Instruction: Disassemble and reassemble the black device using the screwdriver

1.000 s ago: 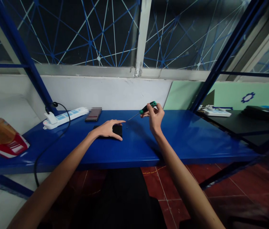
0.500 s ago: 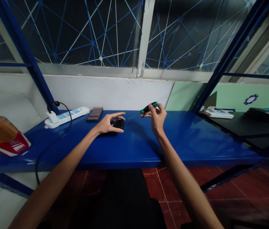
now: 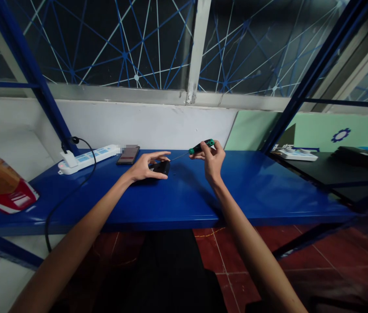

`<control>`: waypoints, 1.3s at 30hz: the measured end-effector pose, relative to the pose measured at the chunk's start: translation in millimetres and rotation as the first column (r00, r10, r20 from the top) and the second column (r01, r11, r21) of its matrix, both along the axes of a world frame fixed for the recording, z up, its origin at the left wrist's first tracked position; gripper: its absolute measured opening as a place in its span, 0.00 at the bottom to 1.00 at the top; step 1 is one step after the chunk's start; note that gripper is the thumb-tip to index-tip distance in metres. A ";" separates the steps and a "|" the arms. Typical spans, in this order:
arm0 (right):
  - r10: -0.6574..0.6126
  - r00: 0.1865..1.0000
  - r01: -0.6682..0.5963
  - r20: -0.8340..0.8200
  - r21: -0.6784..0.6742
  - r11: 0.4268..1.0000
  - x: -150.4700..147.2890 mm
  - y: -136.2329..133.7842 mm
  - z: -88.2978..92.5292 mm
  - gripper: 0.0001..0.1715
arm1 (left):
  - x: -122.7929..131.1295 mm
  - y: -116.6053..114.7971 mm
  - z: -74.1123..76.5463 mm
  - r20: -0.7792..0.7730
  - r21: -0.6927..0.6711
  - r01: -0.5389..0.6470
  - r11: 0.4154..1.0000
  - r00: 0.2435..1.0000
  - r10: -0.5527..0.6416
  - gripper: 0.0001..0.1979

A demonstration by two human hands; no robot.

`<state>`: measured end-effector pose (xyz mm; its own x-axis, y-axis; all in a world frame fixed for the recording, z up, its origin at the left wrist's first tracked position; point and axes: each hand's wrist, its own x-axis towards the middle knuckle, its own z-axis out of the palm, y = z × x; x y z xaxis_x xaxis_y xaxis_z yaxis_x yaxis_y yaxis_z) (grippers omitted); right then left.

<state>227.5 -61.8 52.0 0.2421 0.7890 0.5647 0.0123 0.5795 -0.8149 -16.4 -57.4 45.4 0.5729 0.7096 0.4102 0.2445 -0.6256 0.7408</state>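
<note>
My left hand (image 3: 143,167) is closed around a small black box-like object (image 3: 161,168), gripping it between thumb and fingers just above the blue table. My right hand (image 3: 214,161) holds a screwdriver (image 3: 200,148) by its black-and-green handle. The thin shaft slants down to the left, and its tip is at the right end of the black object; whether it touches is too small to tell. A tiny dark piece (image 3: 174,174), perhaps a screw, lies on the table (image 3: 184,200) just right of the black object.
A phone (image 3: 128,154) lies behind my left hand, beside a white power strip (image 3: 87,159) with a black cable (image 3: 69,195). At the left stands a bottle of orange liquid (image 3: 4,182). Another white power strip (image 3: 297,154) lies at the right, past a blue post (image 3: 288,113).
My right hand has moved slightly left, bringing the screwdriver tip from just short of the black object to its right end. The left hand keeps its grip; the whole view has shifted a little.
</note>
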 end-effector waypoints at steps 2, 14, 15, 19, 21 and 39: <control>0.007 1.000 -0.007 -0.002 0.006 1.000 0.2 0.3 -0.4 0.22 | 0.4 -0.6 0.3 -0.001 -0.004 -0.004 1.000 1.000 0.004 0.40; 0.003 0.999 -0.004 0.034 0.034 0.999 -0.6 -1.0 0.0 0.20 | 3.0 -3.2 1.6 -0.013 -0.005 -0.038 0.999 0.999 0.038 0.40; 0.000 0.999 -0.002 0.038 0.030 1.000 -0.7 -1.1 -0.1 0.19 | 3.1 -3.4 1.9 -0.014 -0.003 -0.043 0.999 0.999 0.043 0.39; -0.022 0.997 0.020 0.080 0.017 1.000 0.3 0.8 -1.0 0.18 | 3.5 -4.0 2.6 -0.025 0.019 -0.067 0.998 0.997 0.068 0.39; -0.026 0.995 0.025 0.093 0.010 1.000 1.6 3.0 -2.0 0.18 | 3.8 -3.8 2.0 -0.041 0.034 -0.080 0.996 0.996 0.081 0.39; 0.306 0.918 -0.173 0.251 -0.439 0.882 40.3 28.0 -42.8 0.23 | 1.4 12.6 -22.1 -0.295 0.120 -0.034 0.992 0.953 0.068 0.43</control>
